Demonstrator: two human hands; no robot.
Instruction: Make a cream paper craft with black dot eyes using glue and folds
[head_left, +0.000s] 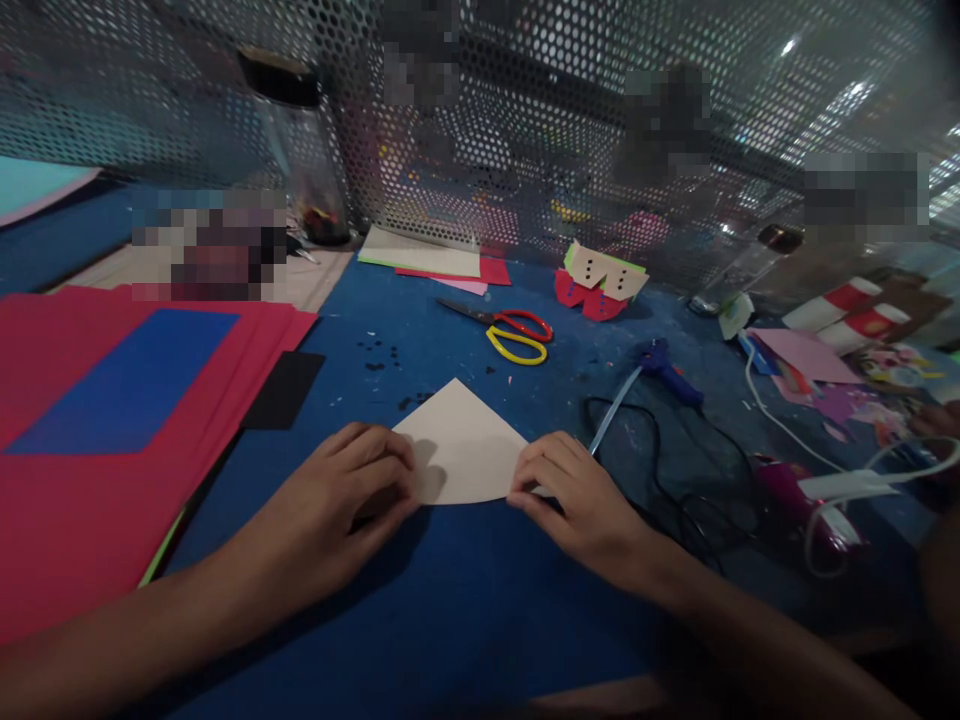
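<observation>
A cream sheet of paper (469, 450), triangular with its peak pointing away from me, lies on the blue table (480, 600). My left hand (360, 490) pinches its left corner, thumb below and fingers curled over. At the opposite corner my right hand (562, 490) grips the sheet the same way. Both hands hide the corners themselves. Beyond the peak lie scissors (495, 322) with one red and one yellow handle, blades pointing left. A blue glue gun (667, 372) with a pale blue glue stick rests to the right of my right hand.
Red sheets (97, 520) with a blue rectangle (142, 375) cover the left side; a black card (285, 390) is beside them. A cut-paper piece (600, 282) stands at the back near a perforated metal screen (495, 170). Black cable and a pink phone-like object (810, 510) lie right.
</observation>
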